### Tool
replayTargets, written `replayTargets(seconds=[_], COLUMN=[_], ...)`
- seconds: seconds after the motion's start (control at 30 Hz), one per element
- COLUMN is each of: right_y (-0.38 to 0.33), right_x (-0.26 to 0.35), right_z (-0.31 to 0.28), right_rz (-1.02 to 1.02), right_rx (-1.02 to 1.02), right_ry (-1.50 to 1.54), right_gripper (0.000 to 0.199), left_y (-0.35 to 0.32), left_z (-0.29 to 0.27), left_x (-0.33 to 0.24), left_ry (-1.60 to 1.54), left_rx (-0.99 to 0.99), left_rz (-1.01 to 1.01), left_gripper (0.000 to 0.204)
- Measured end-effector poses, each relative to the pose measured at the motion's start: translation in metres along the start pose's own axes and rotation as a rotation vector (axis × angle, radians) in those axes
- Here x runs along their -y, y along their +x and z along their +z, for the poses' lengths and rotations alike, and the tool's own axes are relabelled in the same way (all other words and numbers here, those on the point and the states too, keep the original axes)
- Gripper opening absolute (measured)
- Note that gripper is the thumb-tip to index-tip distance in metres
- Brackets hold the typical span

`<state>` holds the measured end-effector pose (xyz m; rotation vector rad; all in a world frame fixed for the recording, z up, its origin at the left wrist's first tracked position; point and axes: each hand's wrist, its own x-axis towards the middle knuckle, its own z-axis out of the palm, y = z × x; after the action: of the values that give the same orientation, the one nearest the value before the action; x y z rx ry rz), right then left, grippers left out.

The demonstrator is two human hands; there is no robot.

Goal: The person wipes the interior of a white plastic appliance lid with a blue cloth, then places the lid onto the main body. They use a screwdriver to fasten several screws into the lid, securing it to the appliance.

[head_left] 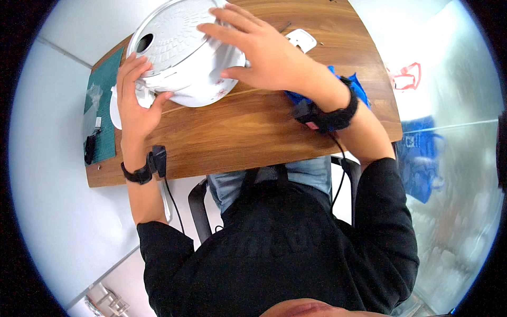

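Note:
A white round appliance, which looks like a rice cooker, is tilted on the far left of the wooden table. Its round face, with a raised radial pattern and a dark round hole, points up toward me, and a small reddish print marks its side. My left hand grips its left rim, fingers over the edge and thumb apart below. On the right, my right hand holds it with fingers spread over the face and thumb against the side. Both wrists wear black straps with small devices.
The wooden table has a green cutting mat at its left, bearing clear plastic and a black item. A white flat part lies beyond my right hand. Blue material sits under my right wrist. A blue bag stands right of the table.

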<state>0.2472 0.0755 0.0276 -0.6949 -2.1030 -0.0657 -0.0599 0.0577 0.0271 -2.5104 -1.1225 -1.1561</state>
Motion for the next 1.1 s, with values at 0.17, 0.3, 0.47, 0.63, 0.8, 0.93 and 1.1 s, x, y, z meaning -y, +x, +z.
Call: replayTargets(seconds=[0.17, 0.3, 0.47, 0.63, 0.8, 0.93, 1.1], right_y=[-0.042, -0.104, -0.151, -0.146, -0.143, -0.14, -0.136], right_x=[-0.003, 0.013, 0.008, -0.007, -0.064, -0.123, -0.15], right_z=[-0.093, -0.126, -0.103, -0.126, -0.163, -0.161, -0.143], right_rz=[0.295, 0.421, 0.444, 0.653, 0.733, 0.855, 0.733], right_rx=[0.492, 0.752, 0.692, 0.644, 0.354, 0.366, 0.404], right_ry=[-0.079, -0.284, -0.301, -0.189, -0.452, -0.544, -0.627], right_gripper=[0.082, 0.091, 0.089, 0.071, 0.071, 0.081, 0.076], left_y=[-0.006, -0.007, 0.006, 0.026, 0.042, 0.06, 0.078], left_z=[-0.02, 0.003, 0.059, 0.112, 0.163, 0.212, 0.214], left_x=[-0.047, -0.078, -0.113, -0.136, -0.124, -0.111, -0.119], left_ry=[0.098, -0.239, -0.476, -0.429, -0.081, 0.153, 0.359], left_rx=[-0.062, -0.005, 0.427, 0.445, 0.362, 0.486, 0.682], left_rz=[0.031, 0.117, -0.102, -0.173, -0.171, -0.222, -0.264], left_gripper=[0.062, 0.033, 0.03, 0.038, 0.056, 0.063, 0.06])
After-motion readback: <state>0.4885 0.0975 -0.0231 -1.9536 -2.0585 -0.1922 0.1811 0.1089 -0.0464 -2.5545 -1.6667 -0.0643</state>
